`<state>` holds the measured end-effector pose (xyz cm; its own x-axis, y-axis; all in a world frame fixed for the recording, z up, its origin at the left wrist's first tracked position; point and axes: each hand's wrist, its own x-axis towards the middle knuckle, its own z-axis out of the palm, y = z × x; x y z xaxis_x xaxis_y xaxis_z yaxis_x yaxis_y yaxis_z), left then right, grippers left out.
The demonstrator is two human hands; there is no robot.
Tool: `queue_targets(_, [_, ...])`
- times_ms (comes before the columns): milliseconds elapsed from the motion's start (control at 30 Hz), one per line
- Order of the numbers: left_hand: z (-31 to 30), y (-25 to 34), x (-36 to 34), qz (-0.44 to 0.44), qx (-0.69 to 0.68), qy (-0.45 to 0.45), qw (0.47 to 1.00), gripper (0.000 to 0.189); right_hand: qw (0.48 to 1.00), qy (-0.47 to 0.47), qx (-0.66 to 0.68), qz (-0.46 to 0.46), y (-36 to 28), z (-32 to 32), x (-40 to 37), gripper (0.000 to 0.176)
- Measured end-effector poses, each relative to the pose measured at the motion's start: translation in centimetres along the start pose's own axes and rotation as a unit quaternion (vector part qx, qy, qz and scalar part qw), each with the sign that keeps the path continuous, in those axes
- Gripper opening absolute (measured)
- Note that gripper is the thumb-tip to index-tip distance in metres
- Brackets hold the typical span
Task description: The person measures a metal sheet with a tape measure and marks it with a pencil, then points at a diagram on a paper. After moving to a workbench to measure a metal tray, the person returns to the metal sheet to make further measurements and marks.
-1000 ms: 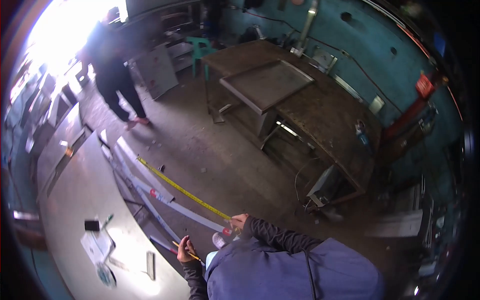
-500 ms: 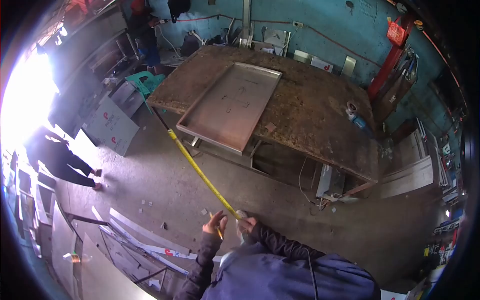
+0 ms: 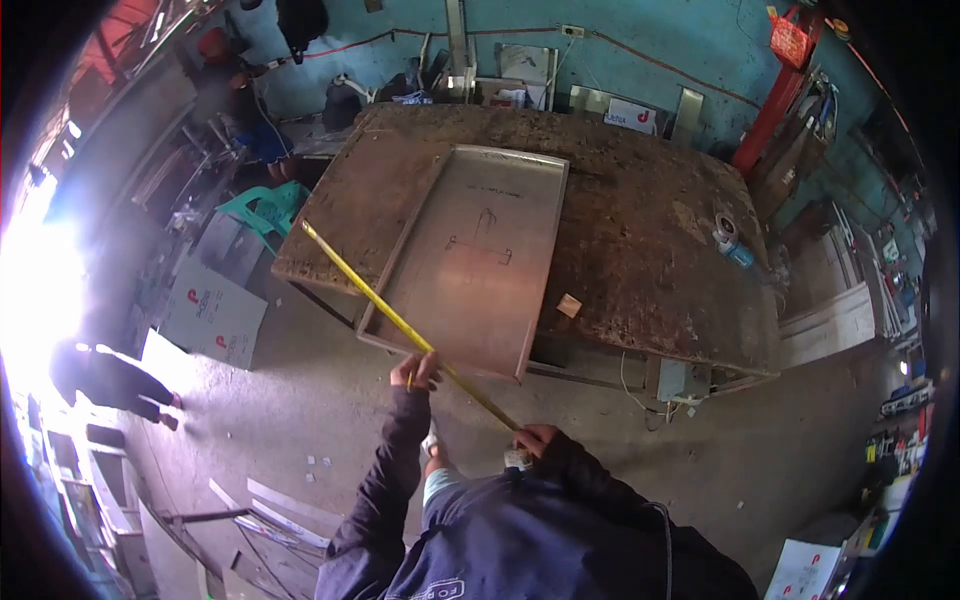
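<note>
A long yellow tape measure (image 3: 368, 290) is stretched out in front of me, its far end over the left side of the table. My left hand (image 3: 417, 371) is closed around the blade partway along. A thin yellow stick, probably a pencil, shows at its fingers. My right hand (image 3: 536, 440) grips the tape measure at the near end, close to my body; its case is mostly hidden. Beyond the hands, a shallow metal tray (image 3: 548, 262) with marks drawn on its bottom lies on the table, and the blade crosses above its near left corner.
The big worn table (image 3: 640, 270) bears an angle grinder (image 3: 732, 240) and a small square piece (image 3: 569, 305). A green plastic chair (image 3: 262, 212) stands at its left. One person (image 3: 235, 100) is at the back left, another (image 3: 110, 378) at the left. Sheets (image 3: 212, 315) lean nearby.
I am nearer the table. The tape's far end has swung up over the tabletop. My left hand, before apart from the blade, now grips it; my right hand has moved right.
</note>
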<state>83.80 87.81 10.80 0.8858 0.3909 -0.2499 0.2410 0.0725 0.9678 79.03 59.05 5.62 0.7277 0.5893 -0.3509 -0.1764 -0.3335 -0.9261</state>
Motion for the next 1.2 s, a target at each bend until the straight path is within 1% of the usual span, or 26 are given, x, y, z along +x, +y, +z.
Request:
queue_targets(100, [-1.7, 2.5, 6.0, 0.013, 0.018, -0.030, 0.999, 0.025, 0.999, 0.041, -0.002, 0.019, -0.5, 0.3, 0.6, 0.034])
queue_targets(200, [-3.0, 3.4, 11.6, -0.003, 0.049, -0.124, 0.991, 0.025, 0.994, 0.087, 0.050, 0.053, 0.2, 2.3, 2.2, 0.034])
queue_targets(267, [-4.2, 2.5, 15.0, 0.196, 0.122, -0.140, 0.963, 0.025, 0.986, 0.110, 0.103, 0.074, 0.6, 4.9, 4.6, 0.035])
queue_targets(300, [-5.2, 2.2, 16.8, 0.298, 0.283, -0.107, 0.905, 0.024, 0.969, 0.150, 0.168, 0.099, 0.7, 6.3, 5.9, 0.034])
queue_targets(333, [-6.4, 1.8, 18.3, 0.298, 0.284, -0.114, 0.904, 0.024, 0.947, 0.185, 0.231, 0.127, 0.7, 7.7, 6.8, 0.033])
queue_targets(400, [-8.5, 1.5, 21.3, 0.486, 0.407, -0.070, 0.770, 0.033, 0.941, 0.198, 0.229, 0.150, -1.8, 9.8, 7.5, 0.033])
queue_targets(433, [-10.1, -0.1, 23.5, 0.516, 0.410, -0.048, 0.750, 0.039, 0.940, 0.202, 0.224, 0.162, -3.0, 10.3, 9.0, 0.033])
queue_targets(467, [-11.7, -2.8, 25.7, 0.519, 0.423, 0.010, 0.743, 0.048, 0.965, 0.216, 0.127, 0.074, -2.8, 11.2, 10.0, 0.032])
queue_targets(500, [-12.8, -6.5, 27.1, 0.334, 0.427, -0.003, 0.840, 0.052, 0.974, 0.224, 0.029, -0.021, -1.6, 12.2, 10.8, 0.032])
queue_targets(533, [-14.2, -10.5, 30.0, 0.287, 0.456, -0.057, 0.841, 0.051, 0.969, 0.241, 0.044, -0.015, -0.3, 13.3, 11.6, 0.029])
queue_targets(600, [-14.4, -10.2, 29.1, 0.249, 0.466, -0.071, 0.846, 0.024, 0.958, 0.263, 0.099, 0.047, -2.5, 14.7, 13.0, 0.024])
queue_targets(633, [-14.6, -9.3, 28.4, 0.250, 0.483, -0.110, 0.832, 0.025, 0.947, 0.272, 0.136, 0.099, -5.5, 15.2, 13.2, 0.021])
queue_targets(667, [-14.5, -8.7, 27.9, 0.252, 0.497, -0.153, 0.816, 0.026, 0.949, 0.269, 0.136, 0.090, -5.7, 15.8, 14.0, 0.021])
queue_targets(733, [-13.6, -9.4, 27.7, 0.205, 0.515, -0.196, 0.809, 0.032, 0.957, 0.283, 0.034, 0.050, -4.4, 16.8, 14.7, 0.018])
queue_targets(767, [-13.7, -7.9, 27.4, 0.211, 0.518, -0.194, 0.806, 0.032, 0.956, 0.286, 0.036, 0.044, -3.7, 17.5, 15.4, 0.018])
queue_targets(800, [-13.9, -6.7, 26.5, 0.191, 0.517, -0.206, 0.809, 0.035, 0.945, 0.308, -0.106, -0.024, -2.8, 18.3, 16.0, 0.021])
queue_targets(833, [-14.2, -6.0, 25.8, 0.171, 0.515, -0.219, 0.811, 0.038, 0.910, 0.323, -0.245, -0.088, -2.6, 19.0, 16.5, 0.025])
queue_targets(867, [-14.9, -7.0, 26.3, 0.174, 0.518, -0.222, 0.807, 0.038, 0.909, 0.328, -0.241, -0.088, -2.3, 19.5, 17.0, 0.025])
queue_targets(900, [-15.9, -8.0, 26.9, 0.227, 0.442, -0.218, 0.840, 0.039, 0.937, 0.347, -0.008, 0.021, -2.0, 20.3, 17.6, 0.029])
queue_targets(933, [-17.1, -8.6, 27.5, 0.278, 0.362, -0.215, 0.863, 0.041, 0.903, 0.343, 0.228, 0.124, -1.8, 21.2, 18.2, 0.033])
queue_targets(967, [-18.4, -7.8, 27.4, 0.281, 0.369, -0.222, 0.857, 0.041, 0.918, 0.388, -0.063, -0.049, 1.7, 23.0, 19.5, 0.039])
queue_targets(1067, [-23.2, -2.9, 26.9, 0.298, 0.408, -0.245, 0.828, 0.038, 0.921, 0.389, 0.035, -0.013, 3.0, 25.8, 21.8, 0.040])
queue_targets(1100, [-25.2, -1.5, 27.0, 0.300, 0.394, -0.273, 0.825, 0.038, 0.921, 0.387, 0.043, -0.009, 2.0, 27.1, 22.2, 0.040])
queue_targets(1133, [-26.8, -0.6, 27.1, 0.305, 0.377, -0.302, 0.821, 0.039, 0.914, 0.388, 0.120, 0.019, 0.8, 28.1, 22.6, 0.039])
queue_targets(1167, [-27.8, -0.1, 27.3, 0.306, 0.379, -0.304, 0.819, 0.039, 0.900, 0.389, 0.193, 0.044, -0.8, 28.4, 23.3, 0.039])
queue_targets(1200, [-28.6, 0.4, 27.8, 0.323, 0.401, -0.292, 0.806, 0.038, 0.898, 0.393, 0.194, 0.042, -2.5, 28.7, 23.9, 0.039])
